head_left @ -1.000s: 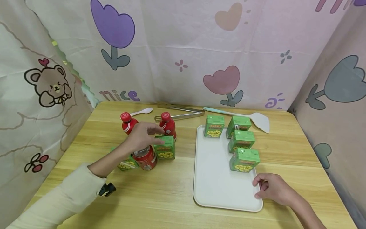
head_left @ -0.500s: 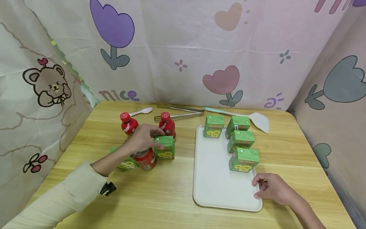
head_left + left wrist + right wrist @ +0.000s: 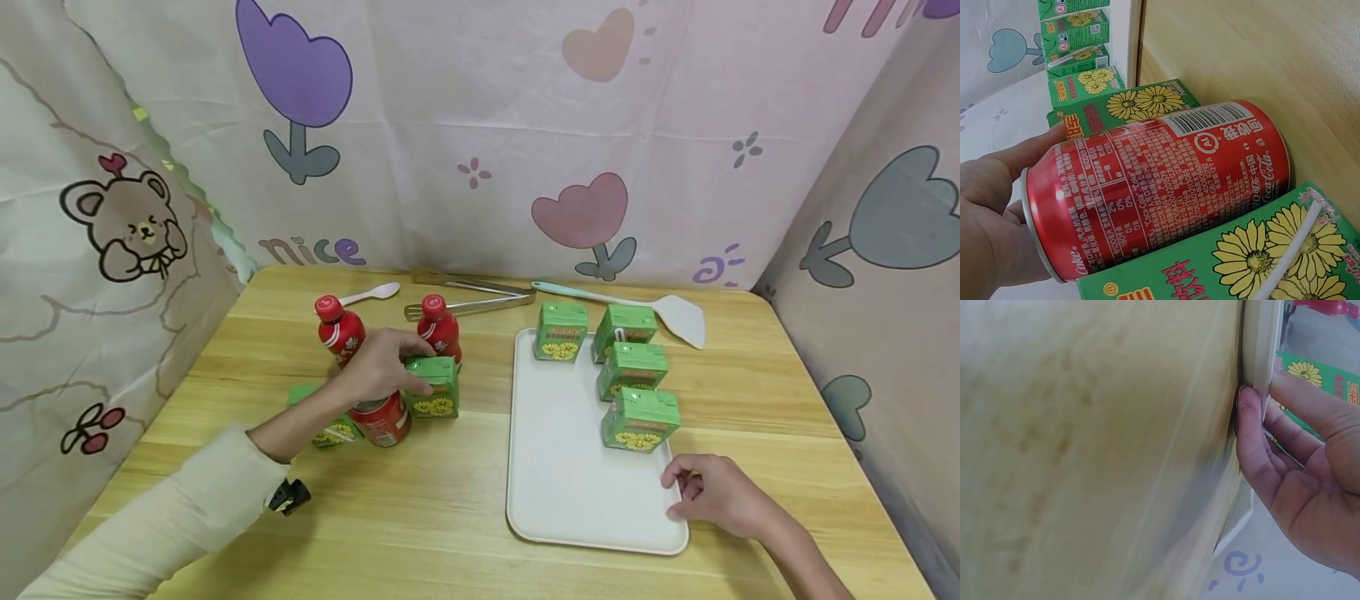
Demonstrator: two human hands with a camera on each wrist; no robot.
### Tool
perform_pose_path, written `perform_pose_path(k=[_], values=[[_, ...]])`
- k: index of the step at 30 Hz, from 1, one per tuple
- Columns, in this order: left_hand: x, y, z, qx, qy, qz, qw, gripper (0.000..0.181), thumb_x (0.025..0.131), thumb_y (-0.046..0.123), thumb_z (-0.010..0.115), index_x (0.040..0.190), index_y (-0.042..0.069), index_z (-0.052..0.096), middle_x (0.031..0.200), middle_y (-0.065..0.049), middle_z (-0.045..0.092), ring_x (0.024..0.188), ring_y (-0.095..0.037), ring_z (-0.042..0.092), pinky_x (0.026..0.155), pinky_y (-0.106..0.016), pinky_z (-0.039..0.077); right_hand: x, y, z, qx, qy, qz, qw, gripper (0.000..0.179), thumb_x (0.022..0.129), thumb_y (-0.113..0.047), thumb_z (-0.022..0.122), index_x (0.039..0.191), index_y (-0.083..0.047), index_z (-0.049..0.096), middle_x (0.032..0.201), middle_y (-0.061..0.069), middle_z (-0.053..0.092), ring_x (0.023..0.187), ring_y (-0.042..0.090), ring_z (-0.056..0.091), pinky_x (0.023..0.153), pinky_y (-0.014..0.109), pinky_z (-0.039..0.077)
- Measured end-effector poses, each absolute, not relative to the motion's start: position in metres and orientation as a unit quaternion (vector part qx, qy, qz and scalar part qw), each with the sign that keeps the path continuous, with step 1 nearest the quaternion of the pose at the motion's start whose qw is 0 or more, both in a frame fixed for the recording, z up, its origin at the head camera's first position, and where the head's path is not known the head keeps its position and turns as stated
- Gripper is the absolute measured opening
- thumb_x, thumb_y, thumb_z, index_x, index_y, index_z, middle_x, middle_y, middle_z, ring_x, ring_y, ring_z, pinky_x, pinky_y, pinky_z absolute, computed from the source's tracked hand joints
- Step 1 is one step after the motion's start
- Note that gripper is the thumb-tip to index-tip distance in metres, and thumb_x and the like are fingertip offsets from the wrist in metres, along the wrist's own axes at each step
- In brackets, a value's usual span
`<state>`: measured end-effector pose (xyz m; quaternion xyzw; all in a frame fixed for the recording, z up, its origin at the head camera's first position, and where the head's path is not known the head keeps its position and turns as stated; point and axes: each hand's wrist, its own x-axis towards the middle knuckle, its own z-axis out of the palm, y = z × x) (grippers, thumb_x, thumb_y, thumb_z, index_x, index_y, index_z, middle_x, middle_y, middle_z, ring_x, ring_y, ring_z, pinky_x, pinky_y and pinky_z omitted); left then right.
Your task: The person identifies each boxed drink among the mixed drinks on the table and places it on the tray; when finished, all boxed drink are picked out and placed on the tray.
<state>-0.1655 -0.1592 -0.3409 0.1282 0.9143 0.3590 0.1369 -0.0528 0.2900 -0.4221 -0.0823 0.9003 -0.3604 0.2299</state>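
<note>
My left hand (image 3: pixel 381 363) reaches over a red Coke can (image 3: pixel 385 423) and pinches a green drink carton (image 3: pixel 433 398), thumb on its front and fingers behind the top. In the left wrist view the can (image 3: pixel 1166 187) covers much of that carton (image 3: pixel 1141 103). A second carton (image 3: pixel 335 432) with a straw on its front stands left of the can, partly behind my forearm. My right hand (image 3: pixel 720 496) pinches the right rim of a white tray (image 3: pixel 570 500); the right wrist view shows the tray edge (image 3: pixel 1261 350) between thumb and fingers.
Several green cartons (image 3: pixel 641 419) stand along the tray's far and right sides. Two red-capped bottles (image 3: pixel 341 329) stand behind my left hand. A spoon (image 3: pixel 384 290), metal tongs (image 3: pixel 487 304) and a white spatula (image 3: pixel 681 320) lie along the back, before a patterned cloth (image 3: pixel 465 100).
My left hand has come down onto the carton by the can, its thumb and fingers closing on the top. My right hand and the tray stay where they were.
</note>
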Motion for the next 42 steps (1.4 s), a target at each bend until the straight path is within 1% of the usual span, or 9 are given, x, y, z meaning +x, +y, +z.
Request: perform_pose_path(k=[9, 13, 21, 28, 37, 42], values=[[-0.164, -0.159, -0.343, 0.126, 0.913, 0.366, 0.131, 0.042, 0.071, 0.017, 0.083, 0.110, 0.011, 0.068, 0.116, -0.009, 0.068, 0.103, -0.023, 0.062, 0.090, -0.043, 0.050, -0.053, 0.290, -0.422, -0.073, 0.898, -0.363, 0.240, 0.032, 0.070, -0.016, 0.082, 0.092, -0.006, 0.061, 0.074, 0.003, 0.053, 0.063, 0.005, 0.047, 0.055, 0.020, 0.041], [-0.165, -0.160, -0.341, 0.129, 0.913, 0.366, 0.126, 0.042, 0.073, 0.019, 0.082, 0.111, 0.011, 0.068, 0.116, -0.009, 0.067, 0.103, -0.024, 0.062, 0.090, -0.043, 0.051, -0.053, 0.290, -0.422, -0.077, 0.899, -0.361, 0.235, 0.032, 0.069, -0.016, 0.083, 0.091, -0.006, 0.061, 0.074, 0.003, 0.053, 0.063, 0.005, 0.047, 0.055, 0.020, 0.041], [-0.164, -0.158, -0.334, 0.138, 0.912, 0.367, 0.117, 0.045, 0.072, 0.019, 0.083, 0.113, 0.011, 0.067, 0.118, -0.009, 0.067, 0.104, -0.025, 0.061, 0.091, -0.045, 0.051, -0.053, 0.290, -0.423, -0.078, 0.903, -0.354, 0.228, 0.032, 0.069, -0.015, 0.083, 0.091, -0.007, 0.062, 0.075, 0.002, 0.054, 0.063, 0.004, 0.048, 0.055, 0.020, 0.042], [-0.163, -0.154, -0.328, 0.147, 0.908, 0.379, 0.100, 0.045, 0.071, 0.022, 0.083, 0.113, 0.013, 0.067, 0.115, -0.007, 0.067, 0.101, -0.023, 0.061, 0.088, -0.042, 0.052, -0.053, 0.290, -0.423, -0.083, 0.903, -0.359, 0.223, 0.032, 0.068, -0.015, 0.083, 0.090, -0.007, 0.062, 0.074, 0.003, 0.054, 0.063, 0.004, 0.047, 0.055, 0.020, 0.042], [-0.162, -0.142, -0.325, 0.153, 0.893, 0.412, 0.094, 0.045, 0.071, 0.022, 0.083, 0.112, 0.013, 0.068, 0.114, -0.006, 0.067, 0.102, -0.022, 0.061, 0.089, -0.041, 0.052, -0.053, 0.290, -0.424, -0.089, 0.899, -0.366, 0.224, 0.032, 0.068, -0.015, 0.083, 0.090, -0.006, 0.061, 0.073, 0.003, 0.054, 0.062, 0.003, 0.047, 0.055, 0.020, 0.042], [-0.163, -0.131, -0.323, 0.153, 0.885, 0.431, 0.088, 0.046, 0.071, 0.024, 0.084, 0.113, 0.015, 0.068, 0.114, -0.003, 0.066, 0.102, -0.022, 0.059, 0.090, -0.041, 0.051, -0.053, 0.290, -0.424, -0.089, 0.897, -0.369, 0.226, 0.032, 0.069, -0.015, 0.083, 0.090, -0.006, 0.061, 0.074, 0.003, 0.054, 0.062, 0.003, 0.047, 0.055, 0.020, 0.042]])
